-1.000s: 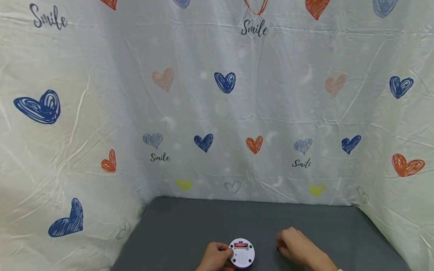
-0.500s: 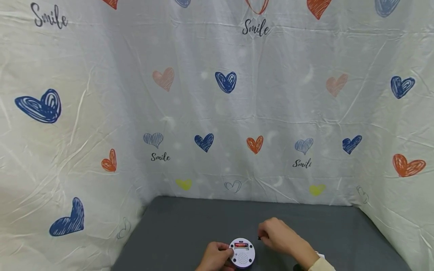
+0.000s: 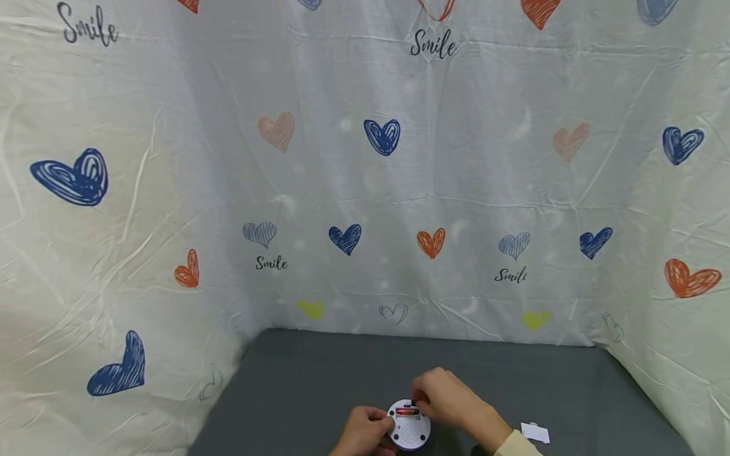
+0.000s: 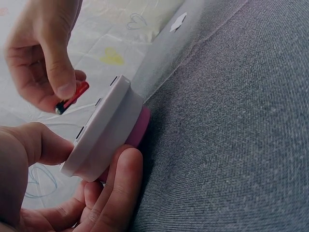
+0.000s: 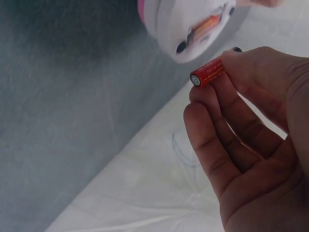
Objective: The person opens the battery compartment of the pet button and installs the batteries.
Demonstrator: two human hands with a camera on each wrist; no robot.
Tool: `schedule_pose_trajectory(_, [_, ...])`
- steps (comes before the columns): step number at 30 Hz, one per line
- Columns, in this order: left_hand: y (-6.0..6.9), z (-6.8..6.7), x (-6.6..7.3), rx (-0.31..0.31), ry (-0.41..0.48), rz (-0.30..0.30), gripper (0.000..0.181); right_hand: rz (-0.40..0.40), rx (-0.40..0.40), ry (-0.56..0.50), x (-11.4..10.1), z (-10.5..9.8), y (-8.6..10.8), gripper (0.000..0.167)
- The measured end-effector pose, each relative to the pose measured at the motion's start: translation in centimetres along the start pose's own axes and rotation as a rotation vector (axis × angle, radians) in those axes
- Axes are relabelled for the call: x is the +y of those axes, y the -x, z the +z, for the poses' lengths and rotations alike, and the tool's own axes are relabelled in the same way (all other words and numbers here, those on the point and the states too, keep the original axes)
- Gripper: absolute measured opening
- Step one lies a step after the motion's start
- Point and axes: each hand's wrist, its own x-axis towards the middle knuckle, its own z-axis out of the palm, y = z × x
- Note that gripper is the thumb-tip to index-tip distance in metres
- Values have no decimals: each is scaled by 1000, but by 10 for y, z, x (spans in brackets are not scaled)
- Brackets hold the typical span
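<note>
A round white battery-powered device (image 3: 409,436) lies underside up near the table's front edge, its battery compartment uncovered. One red battery (image 5: 206,26) sits inside that compartment. My left hand (image 3: 365,430) grips the device at its left rim, thumb on the white underside and fingers beneath, by the pink part (image 4: 140,126). Between thumb and fingertips, my right hand (image 3: 447,396) pinches a second red battery (image 5: 208,72). In the left wrist view this battery is held tilted just above the device, apart from it.
On the dark grey table (image 3: 342,361), a small white flat piece (image 3: 535,432) lies to the right of my right forearm. A dark object (image 3: 478,450) is partly hidden under that forearm. White cloth with printed hearts (image 3: 382,136) hangs around the back and sides.
My right hand has moved left from the bare table to the device's upper right edge, carrying the battery. The white piece has come into view. My left hand and the device stay in place.
</note>
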Motion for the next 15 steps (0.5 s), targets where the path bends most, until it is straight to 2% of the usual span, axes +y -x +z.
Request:
schedule_pose_trajectory(8, [-1,-1,-1,-8,8,27,24,-42,8,10,-13,13,-8,12])
schedule_pose_trajectory(15, [-4,-1,-3,-12,4,7,23,-43,-25,11,-17,23,-14,12])
